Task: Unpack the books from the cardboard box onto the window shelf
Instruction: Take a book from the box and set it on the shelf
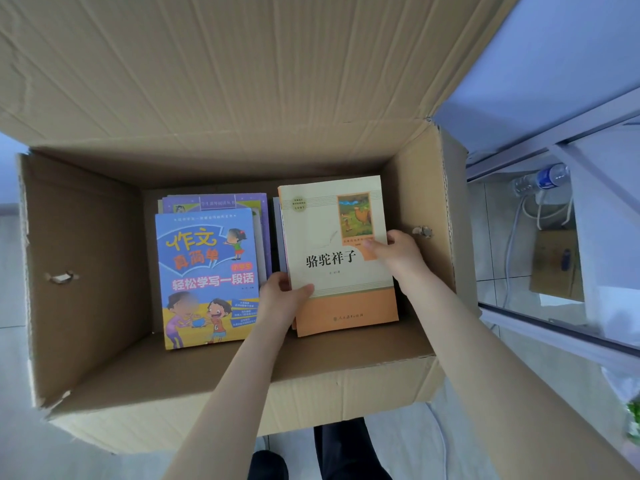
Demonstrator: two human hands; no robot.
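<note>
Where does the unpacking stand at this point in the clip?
Done: nothing shows; no book is seen outside the cardboard box. In hand: left hand and right hand grip the cream-and-orange book by its side edges, inside the box. Left: the blue book atop a purple book, plus books under the gripped one.

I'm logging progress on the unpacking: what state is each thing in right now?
Cardboard box: open, books inside.
Cream and orange book: in the box on the right stack, held at both sides.
Blue book: flat, face up on the left stack, untouched.
Left hand: grips the cream and orange book's left edge.
Right hand: grips its right edge.
</note>
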